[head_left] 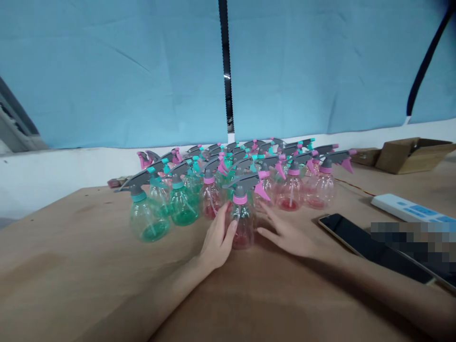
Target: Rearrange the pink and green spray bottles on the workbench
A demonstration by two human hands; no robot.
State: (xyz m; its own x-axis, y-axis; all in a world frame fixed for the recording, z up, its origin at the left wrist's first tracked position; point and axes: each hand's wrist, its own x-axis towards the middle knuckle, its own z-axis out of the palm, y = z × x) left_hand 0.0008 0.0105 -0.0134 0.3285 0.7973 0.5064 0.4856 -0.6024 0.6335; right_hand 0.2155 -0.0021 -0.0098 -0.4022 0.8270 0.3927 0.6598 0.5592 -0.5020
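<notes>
Seen from the middle of the brown wooden table (pixel 89 289), a crowd of upright clear spray bottles (pixel 184 206) with grey heads and pink or teal collars fills the 11 to 1 o'clock side, a pink-collared bottle (pixel 242 232) standing nearest the centre. A blue-and-white power strip (pixel 409 207) lies toward 2 to 3 o'clock, a dark-screened phone (pixel 374 247) at 3. An open cardboard box (pixel 409 159) sits at 2. A darker patch marks the wood near 9.
</notes>
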